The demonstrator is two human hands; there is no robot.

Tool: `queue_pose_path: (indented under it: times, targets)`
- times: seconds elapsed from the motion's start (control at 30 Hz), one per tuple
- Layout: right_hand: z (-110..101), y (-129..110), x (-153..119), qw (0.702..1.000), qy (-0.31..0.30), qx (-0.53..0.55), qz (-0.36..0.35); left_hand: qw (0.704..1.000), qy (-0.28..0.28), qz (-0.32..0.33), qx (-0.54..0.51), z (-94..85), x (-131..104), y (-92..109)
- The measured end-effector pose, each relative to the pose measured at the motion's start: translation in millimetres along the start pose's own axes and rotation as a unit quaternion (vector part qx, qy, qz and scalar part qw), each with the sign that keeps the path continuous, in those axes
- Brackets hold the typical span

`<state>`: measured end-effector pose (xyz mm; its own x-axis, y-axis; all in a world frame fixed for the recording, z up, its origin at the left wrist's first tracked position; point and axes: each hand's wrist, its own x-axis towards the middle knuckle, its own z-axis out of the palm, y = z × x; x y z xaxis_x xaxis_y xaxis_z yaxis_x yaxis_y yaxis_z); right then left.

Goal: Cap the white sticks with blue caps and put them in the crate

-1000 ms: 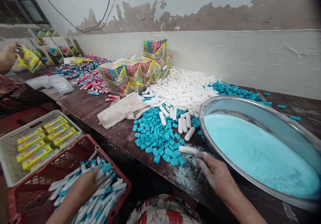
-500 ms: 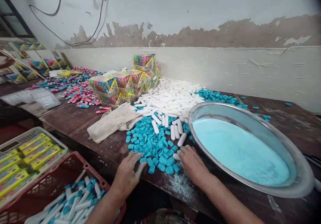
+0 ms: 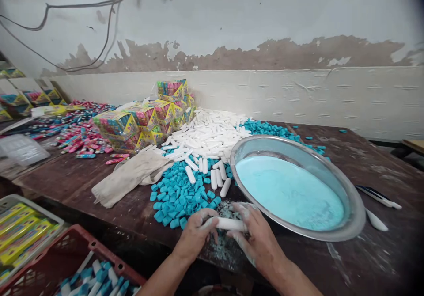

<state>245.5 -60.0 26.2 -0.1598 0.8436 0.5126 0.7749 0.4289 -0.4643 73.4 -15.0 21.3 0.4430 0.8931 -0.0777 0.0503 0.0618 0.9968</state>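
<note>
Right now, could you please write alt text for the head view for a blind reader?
The left hand grips one end of a white tube over a table; the right hand is at the other. Beyond lie blue caps and white tubes; at right, a metal basin with pale blue contents.

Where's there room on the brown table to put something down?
The brown table has bare room right of the metal basin, beyond the long tool. Another patch lies between the cloth and the pink pens. The middle is crowded with blue caps and white sticks.
</note>
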Motion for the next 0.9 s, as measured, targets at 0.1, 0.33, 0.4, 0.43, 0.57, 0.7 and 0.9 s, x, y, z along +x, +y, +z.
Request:
queue_pose_path:
  times: [0.1,0.33,0.4,0.43,0.57,0.7,0.9]
  targets:
    - [-3,1,-10,0.990,0.041,0.090,0.097,0.983,0.012,-0.063,-0.171,7.4,1,-10]
    - [-1,-6,-11,0.929,0.040,0.296,0.218,0.988,-0.015,-0.056,-0.144,32.1,-11,-18]
    - [-4,-1,-16,0.910,0.032,0.324,0.257,0.998,-0.006,0.031,0.051,23.8,-18,-17]
    - [-6,3,-20,0.903,0.027,0.331,0.272,0.980,-0.001,0.090,0.177,15.9,-21,-17]
    - [-19,19,-37,0.896,0.021,0.317,0.311,0.791,-0.020,0.235,0.565,-28.0,-23,-22]
    - [-24,21,-48,0.893,0.020,0.304,0.332,0.683,-0.084,0.244,0.683,-66.1,0,-30]
    - [-28,11,-46,0.909,-0.025,0.307,0.281,0.672,-0.073,0.209,0.707,-95.1,67,-24]
